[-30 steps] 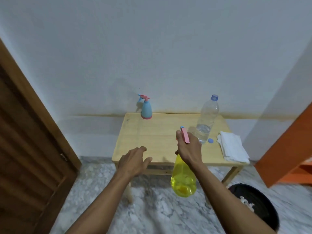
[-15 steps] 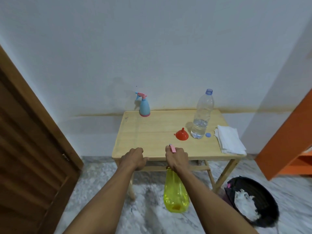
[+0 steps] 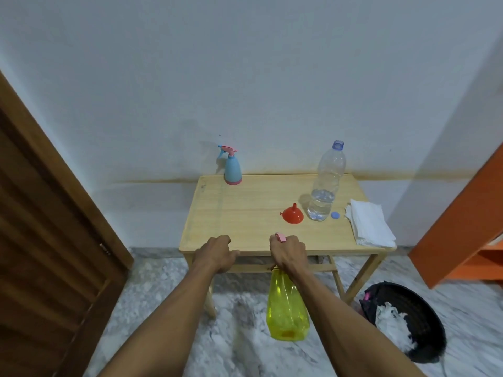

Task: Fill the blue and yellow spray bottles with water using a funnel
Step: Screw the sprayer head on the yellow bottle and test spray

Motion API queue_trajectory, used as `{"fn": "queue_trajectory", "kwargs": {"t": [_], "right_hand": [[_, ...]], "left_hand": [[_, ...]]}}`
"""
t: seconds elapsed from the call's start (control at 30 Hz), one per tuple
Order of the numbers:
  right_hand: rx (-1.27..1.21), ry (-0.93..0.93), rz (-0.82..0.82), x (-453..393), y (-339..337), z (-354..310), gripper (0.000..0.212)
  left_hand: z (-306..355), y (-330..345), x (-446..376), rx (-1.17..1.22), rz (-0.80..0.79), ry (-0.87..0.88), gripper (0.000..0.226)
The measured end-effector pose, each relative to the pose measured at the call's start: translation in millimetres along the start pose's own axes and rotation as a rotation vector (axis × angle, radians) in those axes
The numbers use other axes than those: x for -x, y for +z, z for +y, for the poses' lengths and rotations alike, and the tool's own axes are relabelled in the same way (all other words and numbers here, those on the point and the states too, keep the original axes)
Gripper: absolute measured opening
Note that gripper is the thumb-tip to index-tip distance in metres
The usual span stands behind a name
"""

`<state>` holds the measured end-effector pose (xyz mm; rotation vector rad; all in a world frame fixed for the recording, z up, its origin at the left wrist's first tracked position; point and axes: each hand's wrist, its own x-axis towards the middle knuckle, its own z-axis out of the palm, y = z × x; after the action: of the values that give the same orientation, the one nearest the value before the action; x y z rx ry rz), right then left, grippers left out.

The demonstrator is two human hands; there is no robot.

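Head view, near to far.

Nearest: yellow spray bottle hanging in front of and below the table edge, over the marble floor. It appears empty or nearly so; no water level can be made out. Right hand grips it at the neck, fingers curled round, with the pink trigger head protruding above the knuckles. Sprayer head therefore not yet off.

Left hand at the near edge of the table, fingers curled loosely; whether they grip the edge or merely rest there cannot be told. It holds no object.

To the right on the floor: black bin with white crumpled paper inside.

Mid table: red funnel lying mouth down, spout up. Just beside it, the clear water bottle, upright, uncapped, roughly a third full. Its blue cap lies beside the base. Folded white cloths at the right edge.

Far left corner: blue spray bottle, upright, pink sprayer head fitted, against the wall.

Judgement: the step is preparing the yellow bottle for filling. Next move calls for standing it on the table, left hand steadying the body while the right unscrews the head, then seating the funnel spout down in the neck.
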<state>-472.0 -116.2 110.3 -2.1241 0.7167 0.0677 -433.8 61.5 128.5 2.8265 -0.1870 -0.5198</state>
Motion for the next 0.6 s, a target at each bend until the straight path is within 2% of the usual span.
{"fn": "queue_trajectory", "kwargs": {"t": [0.3,0.6], "right_hand": [[-0.009,-0.025,-0.072,2,22,-17,0.059],[0.02,-0.096,-0.097,17,41,-42,0.052]], "left_hand": [[-33,-10,-3,0.018,0.067,-0.057,0.052],[-67,-14,-1,0.068,0.101,-0.108,0.054]]}}
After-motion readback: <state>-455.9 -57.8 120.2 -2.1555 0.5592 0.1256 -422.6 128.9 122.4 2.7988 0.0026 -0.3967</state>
